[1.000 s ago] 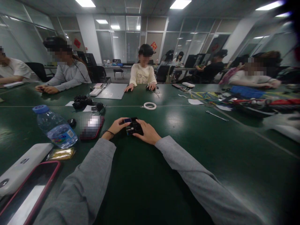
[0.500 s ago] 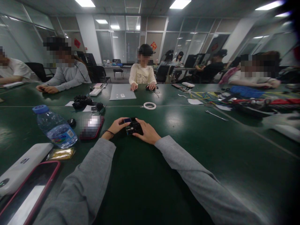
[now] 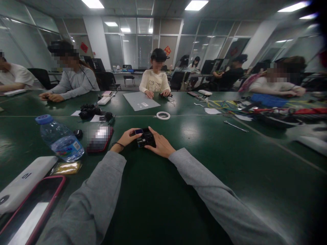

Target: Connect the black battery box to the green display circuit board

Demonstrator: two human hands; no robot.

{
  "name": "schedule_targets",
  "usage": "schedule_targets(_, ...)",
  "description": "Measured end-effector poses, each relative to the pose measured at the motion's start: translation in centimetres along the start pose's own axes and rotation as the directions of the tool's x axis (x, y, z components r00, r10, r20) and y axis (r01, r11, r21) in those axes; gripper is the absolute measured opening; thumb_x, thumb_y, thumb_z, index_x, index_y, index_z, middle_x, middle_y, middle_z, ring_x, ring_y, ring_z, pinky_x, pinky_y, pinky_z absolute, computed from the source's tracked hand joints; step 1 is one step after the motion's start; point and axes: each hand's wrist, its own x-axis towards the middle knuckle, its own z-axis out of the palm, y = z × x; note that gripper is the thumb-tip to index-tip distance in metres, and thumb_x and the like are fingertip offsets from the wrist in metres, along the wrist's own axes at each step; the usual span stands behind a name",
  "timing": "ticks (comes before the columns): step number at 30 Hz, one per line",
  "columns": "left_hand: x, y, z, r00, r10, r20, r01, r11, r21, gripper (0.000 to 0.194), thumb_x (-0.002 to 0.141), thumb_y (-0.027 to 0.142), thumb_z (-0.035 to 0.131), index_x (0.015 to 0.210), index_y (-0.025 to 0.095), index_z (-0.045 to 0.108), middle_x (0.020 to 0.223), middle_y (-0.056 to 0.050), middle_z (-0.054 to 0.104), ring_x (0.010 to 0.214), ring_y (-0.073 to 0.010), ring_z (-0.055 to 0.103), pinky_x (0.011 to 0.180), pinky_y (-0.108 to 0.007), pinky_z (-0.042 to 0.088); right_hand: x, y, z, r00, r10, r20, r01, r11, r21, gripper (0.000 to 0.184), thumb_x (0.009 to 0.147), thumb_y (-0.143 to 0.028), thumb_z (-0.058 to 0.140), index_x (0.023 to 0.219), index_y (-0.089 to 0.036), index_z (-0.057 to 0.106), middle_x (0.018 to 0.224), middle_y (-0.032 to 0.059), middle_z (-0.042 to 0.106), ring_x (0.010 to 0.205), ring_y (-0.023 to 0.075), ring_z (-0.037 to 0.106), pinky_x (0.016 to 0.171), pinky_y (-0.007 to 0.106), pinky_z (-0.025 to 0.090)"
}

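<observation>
A small black electronic device (image 3: 146,139) with a little dark-blue screen is between my hands, low over the green table (image 3: 163,190). My left hand (image 3: 126,139) grips its left side, the thumb lying along the edge of the screen. From the right, my right hand (image 3: 161,144) holds the other side, with its fingers over the top and its thumb at the near edge. Its exact kind is too small to tell. Left of my left hand lies a phone (image 3: 100,139) in a red case, its display blurred out.
At left are a water bottle (image 3: 61,139), a gold packet (image 3: 66,167), a white power bank (image 3: 27,180) and a larger red-cased phone (image 3: 33,211). Beyond my hands lie a tape roll (image 3: 163,115) and a wrench (image 3: 235,126). A person opposite sits behind a grey panel (image 3: 140,101); cables (image 3: 224,103) lie at right.
The grey panel across the table has turned and slid to the right, near the opposite person's hand. My own hands and the black device look unmoved.
</observation>
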Motion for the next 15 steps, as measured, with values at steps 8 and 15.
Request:
schedule_targets(8,-0.17,0.26,0.06,1.000,0.003,0.002,-0.003,1.000,0.002,0.050,0.068,0.039,0.069,0.110,0.015,0.058,0.111,-0.011,0.064,0.101,-0.0207,0.059,0.095,-0.040,0.043,-0.01,-0.03,-0.08,1.000,0.013,0.011,-0.013,1.000,-0.007,0.087,0.081,-0.059,0.051,0.144,-0.020,0.007,0.136,0.0148,0.038,0.117,0.0290,0.046,0.091,0.048,0.043)
schedule_targets(15,-0.11,0.84,0.09,0.999,-0.033,-0.026,0.033,0.999,-0.006,0.046,0.073,0.046,0.062,0.107,0.015,0.062,0.106,-0.010,0.066,0.100,-0.0219,0.059,0.093,-0.039,0.043,0.03,0.09,-0.11,0.999,0.028,0.035,-0.028,1.000,-0.015,0.081,0.080,-0.059,0.053,0.142,-0.021,0.019,0.131,0.0143,0.042,0.115,0.0281,0.047,0.091,0.047,0.043)
